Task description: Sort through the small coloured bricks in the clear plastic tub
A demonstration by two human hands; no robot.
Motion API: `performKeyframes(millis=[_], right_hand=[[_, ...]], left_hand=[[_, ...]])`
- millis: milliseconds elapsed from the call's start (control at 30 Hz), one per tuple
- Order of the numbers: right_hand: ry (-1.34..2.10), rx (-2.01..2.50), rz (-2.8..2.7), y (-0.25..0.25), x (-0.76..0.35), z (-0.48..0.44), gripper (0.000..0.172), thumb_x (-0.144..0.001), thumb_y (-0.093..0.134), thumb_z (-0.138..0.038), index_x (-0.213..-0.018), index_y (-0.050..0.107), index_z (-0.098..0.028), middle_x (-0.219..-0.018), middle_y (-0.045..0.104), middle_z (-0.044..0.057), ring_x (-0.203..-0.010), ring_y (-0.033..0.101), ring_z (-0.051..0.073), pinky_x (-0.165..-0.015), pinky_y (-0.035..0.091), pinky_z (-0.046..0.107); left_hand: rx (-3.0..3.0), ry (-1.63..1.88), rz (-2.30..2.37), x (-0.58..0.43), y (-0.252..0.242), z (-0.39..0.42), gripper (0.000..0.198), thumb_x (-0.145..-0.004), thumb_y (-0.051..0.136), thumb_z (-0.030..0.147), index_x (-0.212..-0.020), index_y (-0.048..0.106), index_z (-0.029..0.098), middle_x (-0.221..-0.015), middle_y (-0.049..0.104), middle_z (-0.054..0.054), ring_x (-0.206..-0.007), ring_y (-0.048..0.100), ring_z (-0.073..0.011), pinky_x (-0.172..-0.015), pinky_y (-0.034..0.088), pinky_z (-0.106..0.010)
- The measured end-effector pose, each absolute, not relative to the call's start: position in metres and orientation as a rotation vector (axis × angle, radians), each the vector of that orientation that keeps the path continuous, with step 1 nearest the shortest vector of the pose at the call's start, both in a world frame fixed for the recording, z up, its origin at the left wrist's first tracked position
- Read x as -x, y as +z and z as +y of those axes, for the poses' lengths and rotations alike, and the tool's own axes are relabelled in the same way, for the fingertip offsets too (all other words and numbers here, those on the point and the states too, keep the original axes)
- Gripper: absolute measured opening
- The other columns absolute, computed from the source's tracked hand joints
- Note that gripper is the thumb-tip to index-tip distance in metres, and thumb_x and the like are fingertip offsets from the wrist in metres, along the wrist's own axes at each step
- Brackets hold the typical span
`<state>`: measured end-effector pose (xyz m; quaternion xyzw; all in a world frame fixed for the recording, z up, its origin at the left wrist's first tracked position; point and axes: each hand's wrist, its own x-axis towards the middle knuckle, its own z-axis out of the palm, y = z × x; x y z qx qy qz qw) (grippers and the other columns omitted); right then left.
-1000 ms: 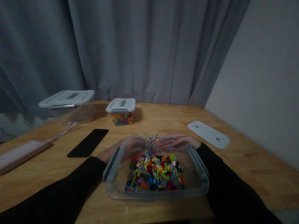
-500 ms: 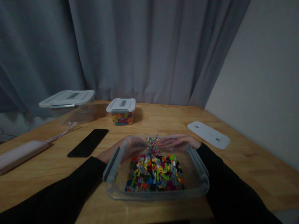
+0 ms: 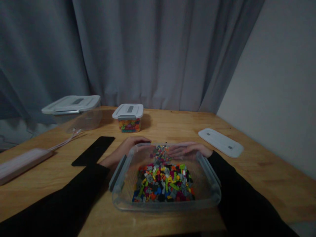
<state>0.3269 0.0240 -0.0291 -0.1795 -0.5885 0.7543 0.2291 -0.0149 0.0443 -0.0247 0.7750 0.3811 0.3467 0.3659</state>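
In front of me sits a clear plastic box (image 3: 166,206) without its lid, holding many small multicoloured building bricks (image 3: 164,184). Beyond its far wall, more bricks (image 3: 161,154) lie in a loose heap on the table, seen through the plastic. My left hand (image 3: 133,144) is left of that heap, fingers bent loosely toward it; the box partly covers them. On the other side, my right hand (image 3: 186,150) lies with its fingers stretched out flat beside the heap, seen through the box. Neither hand appears to hold a brick.
A white lid (image 3: 220,142) lies at the right. At the back stand a small lidded box (image 3: 129,125) of colourful pieces and a larger lidded clear box (image 3: 85,119). A black phone-like slab (image 3: 93,151) and a white power strip (image 3: 24,161) with a cable are at the left.
My left hand has shifted up and away from me, so more of it shows above the box's far rim. My right hand and the box have stayed in place.
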Motion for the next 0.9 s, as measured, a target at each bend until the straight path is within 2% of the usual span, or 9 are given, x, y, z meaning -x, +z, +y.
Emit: performKeyframes(millis=[133, 233, 600, 733, 900], right_hand=[[2.050, 0.520, -1.620, -0.026, -0.326, 0.022, 0.052, -0.080, 0.063, -0.020, -0.130, 0.071, -0.014, -0.141, 0.068, 0.013, -0.137, 0.060, 0.028, -0.121, 0.038, 0.041], [2.044, 0.532, -1.609, -0.022, -0.324, 0.018, 0.051, -0.079, 0.064, -0.021, -0.129, 0.073, -0.015, -0.139, 0.070, 0.013, -0.136, 0.061, 0.028, -0.120, 0.039, 0.042], [2.038, 0.571, -1.536, -0.020, -0.320, 0.013, 0.047, -0.080, 0.068, -0.022, -0.126, 0.075, -0.014, -0.136, 0.071, 0.015, -0.135, 0.061, 0.031, -0.122, 0.036, 0.044], [2.048, 0.556, -1.525, -0.024, -0.321, 0.015, 0.049, -0.079, 0.067, -0.021, -0.126, 0.073, -0.012, -0.137, 0.070, 0.016, -0.134, 0.062, 0.030, -0.122, 0.037, 0.044], [2.052, 0.532, -1.561, -0.023, -0.320, 0.015, 0.049, -0.081, 0.061, -0.018, -0.129, 0.071, -0.011, -0.141, 0.068, 0.014, -0.137, 0.060, 0.028, -0.123, 0.035, 0.044]], left_hand=[[-1.884, 1.064, 1.131, 0.022, -0.005, 0.046, 0.030, -0.085, 0.077, 0.044, -0.098, 0.081, 0.017, -0.103, 0.081, -0.011, -0.097, 0.073, -0.0258, -0.092, 0.055, -0.040], [-1.806, 1.156, 1.121, 0.024, 0.006, 0.039, 0.026, -0.083, 0.081, 0.042, -0.098, 0.081, 0.020, -0.103, 0.081, -0.008, -0.098, 0.072, -0.0223, -0.095, 0.054, -0.037], [-1.832, 1.090, 1.047, 0.009, 0.032, 0.006, 0.021, -0.082, 0.083, 0.034, -0.100, 0.082, 0.023, -0.102, 0.081, -0.004, -0.095, 0.074, -0.0203, -0.090, 0.057, -0.034], [-2.119, 1.024, 0.807, 0.005, 0.043, -0.009, 0.008, -0.085, 0.080, 0.025, -0.093, 0.082, 0.025, -0.103, 0.081, -0.002, -0.102, 0.074, -0.0193, -0.092, 0.057, -0.031], [-2.323, 0.716, 0.679, 0.005, 0.050, -0.020, 0.021, -0.085, 0.082, 0.022, -0.104, 0.083, 0.028, -0.111, 0.081, 0.000, -0.104, 0.075, -0.0182, -0.093, 0.057, -0.029]])
